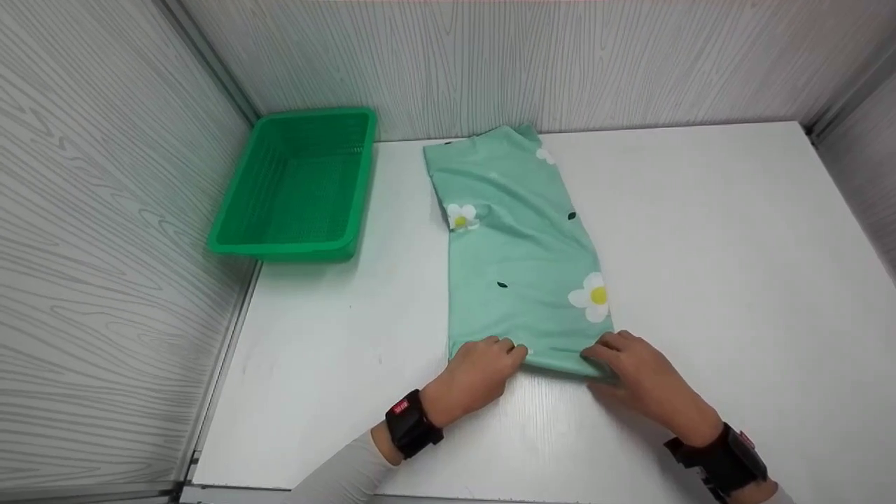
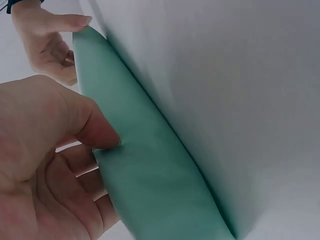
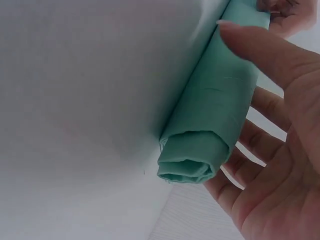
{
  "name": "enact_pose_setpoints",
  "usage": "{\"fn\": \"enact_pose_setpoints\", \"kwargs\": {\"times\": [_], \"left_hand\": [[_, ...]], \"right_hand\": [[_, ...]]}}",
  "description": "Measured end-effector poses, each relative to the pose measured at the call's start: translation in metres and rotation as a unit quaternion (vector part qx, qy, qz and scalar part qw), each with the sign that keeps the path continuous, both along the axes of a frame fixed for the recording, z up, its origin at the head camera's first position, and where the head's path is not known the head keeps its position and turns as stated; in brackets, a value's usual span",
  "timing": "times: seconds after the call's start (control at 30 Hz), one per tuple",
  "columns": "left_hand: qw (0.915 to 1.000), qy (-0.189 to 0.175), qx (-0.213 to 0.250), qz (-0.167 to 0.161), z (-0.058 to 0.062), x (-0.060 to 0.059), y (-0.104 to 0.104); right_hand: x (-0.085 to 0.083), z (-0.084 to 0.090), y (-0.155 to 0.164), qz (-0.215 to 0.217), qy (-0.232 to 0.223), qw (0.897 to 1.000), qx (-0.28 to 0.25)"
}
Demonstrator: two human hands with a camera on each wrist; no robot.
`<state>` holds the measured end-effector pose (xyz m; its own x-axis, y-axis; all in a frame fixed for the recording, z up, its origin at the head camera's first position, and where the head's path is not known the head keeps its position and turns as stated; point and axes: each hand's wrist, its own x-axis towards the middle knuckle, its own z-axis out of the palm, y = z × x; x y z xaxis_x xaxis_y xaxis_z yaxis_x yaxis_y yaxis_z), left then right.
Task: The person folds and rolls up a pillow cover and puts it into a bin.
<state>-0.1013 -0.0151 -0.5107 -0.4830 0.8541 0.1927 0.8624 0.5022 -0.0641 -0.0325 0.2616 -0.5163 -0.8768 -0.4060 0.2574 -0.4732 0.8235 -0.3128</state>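
Green basket (image 1: 297,185) sits well ahead & to the left of the left hand (image 1: 483,371), up vs the back-left corner of the booth. Nothing visible inside it; mesh floor shows through.

Mint-green cloth (image 1: 518,259) w/ white-yellow flower print lies flat on the white table (image 1: 700,245), a long folded strip running from both hands away toward the back wall (image 1: 490,63), far end touching or nearly touching it. Near end is rolled up: the right wrist view shows a coil (image 3: 192,155) of a few turns at the roll's end.

Left hand grips the roll's left part: thumb (image 2: 97,130) on top of the fabric, fingers curled under it. Right hand (image 1: 633,371) grips the right part same way: thumb (image 3: 260,47) over the roll, fingers (image 3: 250,165) cupped beneath. Hands just beside each other, a short stretch of roll between them. Both hold cloth, neither free.

Around: bare table to the right of the right hand, wide & clear of things. Left wall panel (image 1: 105,245) stands beyond the basket. Black bands on both wrists (image 1: 413,423), white sleeve (image 1: 350,472) on the left arm. Nothing lies between hands & basket except table surface; cloth itself lies ahead of the hands.
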Motion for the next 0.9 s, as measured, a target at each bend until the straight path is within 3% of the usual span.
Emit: {"fn": "enact_pose_setpoints", "kwargs": {"times": [0.23,0.43,0.7,0.9], "left_hand": [[0.9992,-0.038,0.014,0.0,0.003,-0.003,-0.007],[0.9985,-0.049,0.024,0.01,0.001,-0.008,-0.017],[0.9948,-0.087,0.014,0.051,0.0,-0.012,-0.025],[0.9935,-0.085,0.018,0.073,-0.006,-0.013,-0.027]], "right_hand": [[0.002,0.003,-0.001,-0.01,-0.039,0.999,-0.013],[0.001,0.003,0.002,-0.006,-0.069,0.997,-0.033],[-0.002,0.0,0.003,0.016,-0.059,0.996,-0.063],[-0.005,0.002,0.005,0.002,-0.062,0.995,-0.078]]}}
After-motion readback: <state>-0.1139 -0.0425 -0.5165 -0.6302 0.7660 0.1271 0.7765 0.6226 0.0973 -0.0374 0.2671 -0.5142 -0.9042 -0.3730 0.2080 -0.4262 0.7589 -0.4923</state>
